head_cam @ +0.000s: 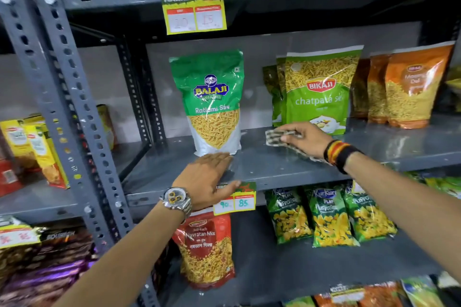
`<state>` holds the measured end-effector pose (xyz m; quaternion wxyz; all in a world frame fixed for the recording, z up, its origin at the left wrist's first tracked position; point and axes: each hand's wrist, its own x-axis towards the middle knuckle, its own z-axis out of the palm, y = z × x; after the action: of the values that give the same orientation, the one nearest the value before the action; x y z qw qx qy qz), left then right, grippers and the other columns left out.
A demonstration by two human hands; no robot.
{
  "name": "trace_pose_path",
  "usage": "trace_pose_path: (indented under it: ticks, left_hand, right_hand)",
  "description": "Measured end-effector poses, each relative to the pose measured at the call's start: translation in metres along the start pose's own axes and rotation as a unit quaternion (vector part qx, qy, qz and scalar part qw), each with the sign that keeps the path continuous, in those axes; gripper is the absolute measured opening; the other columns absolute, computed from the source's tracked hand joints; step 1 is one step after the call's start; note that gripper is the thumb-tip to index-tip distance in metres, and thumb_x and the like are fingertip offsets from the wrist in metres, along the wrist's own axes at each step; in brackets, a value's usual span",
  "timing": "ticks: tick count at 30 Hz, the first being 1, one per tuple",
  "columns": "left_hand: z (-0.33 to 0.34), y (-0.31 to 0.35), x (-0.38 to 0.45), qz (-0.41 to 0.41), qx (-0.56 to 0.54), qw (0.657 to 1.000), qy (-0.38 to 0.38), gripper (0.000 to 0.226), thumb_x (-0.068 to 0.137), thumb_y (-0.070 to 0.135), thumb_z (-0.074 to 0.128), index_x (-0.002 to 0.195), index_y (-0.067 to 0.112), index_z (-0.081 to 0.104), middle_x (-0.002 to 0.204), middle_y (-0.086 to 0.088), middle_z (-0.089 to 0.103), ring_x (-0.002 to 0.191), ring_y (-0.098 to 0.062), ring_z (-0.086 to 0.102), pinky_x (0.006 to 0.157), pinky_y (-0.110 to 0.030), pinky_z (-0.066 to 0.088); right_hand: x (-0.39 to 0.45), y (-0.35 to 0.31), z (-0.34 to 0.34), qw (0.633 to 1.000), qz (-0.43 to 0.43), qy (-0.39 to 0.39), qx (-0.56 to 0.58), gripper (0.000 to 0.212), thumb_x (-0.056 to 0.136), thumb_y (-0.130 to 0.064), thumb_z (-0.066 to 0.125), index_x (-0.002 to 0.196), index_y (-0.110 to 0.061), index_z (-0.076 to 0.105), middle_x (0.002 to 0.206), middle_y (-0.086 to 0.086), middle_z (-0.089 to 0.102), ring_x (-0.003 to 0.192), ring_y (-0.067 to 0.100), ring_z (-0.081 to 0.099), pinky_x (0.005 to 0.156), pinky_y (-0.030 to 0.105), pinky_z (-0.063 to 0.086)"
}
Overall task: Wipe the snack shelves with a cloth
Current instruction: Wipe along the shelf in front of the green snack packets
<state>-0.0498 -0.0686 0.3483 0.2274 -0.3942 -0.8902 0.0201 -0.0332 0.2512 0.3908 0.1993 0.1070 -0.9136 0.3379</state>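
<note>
Head view looks onto a grey metal snack shelf (pixel 262 169) between slotted uprights. At the far left, on a neighbouring rack, stand yellow boxed packs (pixel 37 149). Next comes the left hand (pixel 208 177), wearing a metal wristwatch (pixel 175 200); it lies flat on the shelf's front edge, fingers together and extended, gripping nothing, with the thumb hooked over the edge onto a price tag (pixel 235 200) marked 90 and 85. Its fingertips sit just below a green Balaji Ratlami Sev bag (pixel 212 102), which stands upright on the shelf. Another price tag (pixel 194 11), reading 20 and 15, hangs from the shelf above it. Further right, the right hand (pixel 308 138), with black, red and yellow bands at the wrist, presses down on a patterned cloth (pixel 273 136). The cloth lies on the shelf surface under the palm and fingers, its left end poking out past the fingertips and its other end trailing back beneath the wrist. Just behind that hand stands a green Bikaji chatpata sev bag (pixel 319 90), and orange Bikaji bags (pixel 409 90) stand at the far right.
</note>
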Motion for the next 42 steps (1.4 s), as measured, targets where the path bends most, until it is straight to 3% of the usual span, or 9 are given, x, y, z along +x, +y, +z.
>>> trace_pose_path:
  ticks: [4,9,13,17,21,24,31,37,42]
  left_hand:
    - [0.012,0.025,0.025,0.044,-0.005,0.999,-0.013,0.080,0.097,0.067,0.026,0.149,0.009,0.044,0.153,-0.014,0.047,0.140,-0.029,0.045,0.116,-0.040,0.034]
    - [0.018,0.028,0.025,0.031,0.016,0.999,-0.023,0.085,0.099,0.069,0.014,0.153,0.008,0.038,0.156,-0.014,0.043,0.143,-0.028,0.042,0.119,-0.037,0.026]
    - [0.021,0.028,0.026,0.025,0.049,0.998,-0.003,0.079,0.101,0.066,0.019,0.150,0.008,0.043,0.151,-0.013,0.050,0.137,-0.028,0.050,0.115,-0.037,0.029]
    - [0.024,0.025,0.026,0.029,0.070,0.997,-0.007,0.077,0.102,0.065,0.022,0.151,0.009,0.041,0.152,-0.012,0.049,0.139,-0.025,0.049,0.117,-0.038,0.024]
    - [0.027,0.024,0.025,0.031,0.091,0.995,-0.005,0.076,0.102,0.064,0.024,0.151,0.008,0.041,0.152,-0.010,0.049,0.138,-0.023,0.049,0.117,-0.036,0.026]
    - [0.028,0.023,0.026,0.025,0.094,0.995,-0.005,0.077,0.102,0.064,0.024,0.151,0.008,0.043,0.152,-0.010,0.049,0.138,-0.023,0.049,0.116,-0.036,0.028]
    - [0.024,0.026,0.026,0.020,0.086,0.996,-0.018,0.082,0.101,0.068,0.018,0.154,0.009,0.037,0.156,-0.009,0.044,0.142,-0.023,0.043,0.119,-0.034,0.023]
    - [0.020,0.032,0.025,0.007,0.066,0.997,-0.026,0.083,0.100,0.069,0.016,0.153,0.010,0.038,0.155,-0.010,0.046,0.141,-0.026,0.045,0.117,-0.040,0.036]
    - [0.019,0.032,0.026,0.010,0.065,0.998,-0.016,0.080,0.101,0.066,0.019,0.151,0.008,0.041,0.151,-0.012,0.051,0.138,-0.028,0.049,0.114,-0.040,0.039]
  right_hand:
    - [0.043,0.007,0.008,0.999,0.028,0.032,0.004,0.031,0.092,-0.014,0.063,0.123,-0.009,0.066,0.124,0.008,0.066,0.114,0.013,0.057,0.088,0.013,0.036]
    - [0.095,0.016,0.031,1.000,0.018,0.022,0.012,0.029,0.091,-0.013,0.063,0.120,-0.010,0.068,0.123,0.010,0.069,0.116,0.023,0.062,0.093,0.020,0.042]
    - [0.139,0.031,0.046,0.999,0.024,0.024,-0.002,0.031,0.090,-0.021,0.063,0.120,-0.017,0.068,0.125,0.010,0.068,0.117,0.028,0.062,0.101,0.033,0.048]
    - [0.179,0.052,0.056,0.997,0.036,-0.004,-0.066,0.031,0.088,-0.023,0.064,0.119,-0.022,0.069,0.123,0.008,0.069,0.113,0.028,0.064,0.095,0.027,0.048]
    - [0.210,0.077,0.072,0.991,0.062,-0.016,-0.119,0.030,0.083,-0.017,0.062,0.109,-0.025,0.073,0.113,0.010,0.073,0.104,0.032,0.067,0.093,0.032,0.053]
    - [0.221,0.083,0.095,0.986,0.070,-0.042,-0.145,0.040,0.081,-0.016,0.062,0.118,-0.030,0.068,0.124,0.012,0.067,0.113,0.036,0.062,0.100,0.037,0.049]
    - [0.199,0.066,0.085,0.987,0.030,-0.133,-0.081,0.034,0.086,-0.011,0.061,0.117,-0.023,0.070,0.124,0.009,0.068,0.112,0.030,0.062,0.103,0.035,0.047]
    - [0.129,0.040,0.062,0.983,-0.038,-0.157,-0.083,0.038,0.092,-0.020,0.062,0.129,-0.017,0.061,0.136,0.008,0.060,0.123,0.026,0.056,0.101,0.024,0.039]
    - [0.078,0.026,0.010,0.967,-0.066,-0.243,-0.030,0.032,0.093,-0.020,0.063,0.125,-0.021,0.063,0.117,-0.009,0.066,0.106,0.004,0.060,0.096,0.018,0.042]
